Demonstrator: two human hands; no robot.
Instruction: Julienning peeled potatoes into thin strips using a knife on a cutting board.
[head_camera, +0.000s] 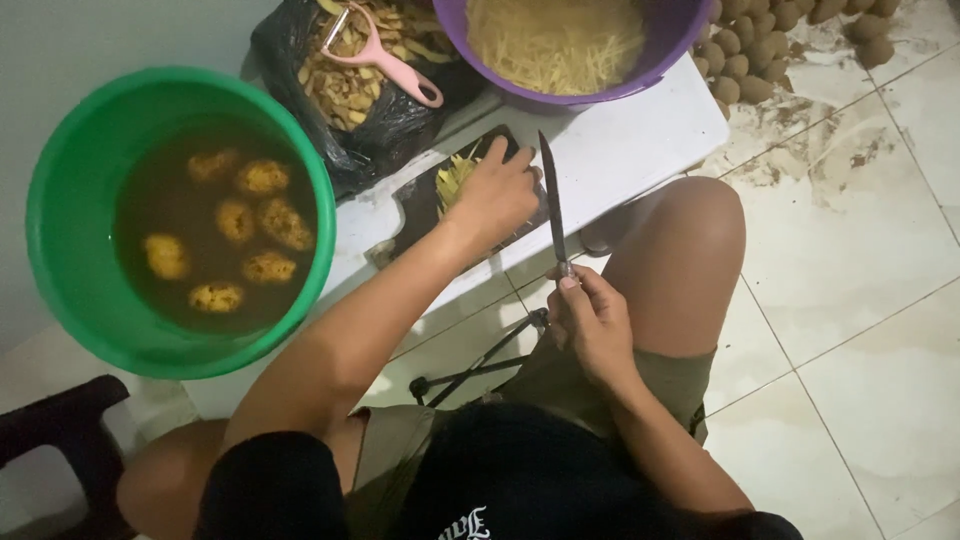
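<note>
green bucket (60, 250) (brown water) | purple bowl (672, 40) — pale yellow strips | pink peeler (385, 62) | black board (415, 205)

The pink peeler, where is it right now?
In the head view the pink peeler lies at the top, on potato peels in the black bag, between the green bucket and the purple bowl.

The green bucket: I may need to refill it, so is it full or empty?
Partly full. The green bucket holds murky brown water with six peeled potatoes in it.
</note>
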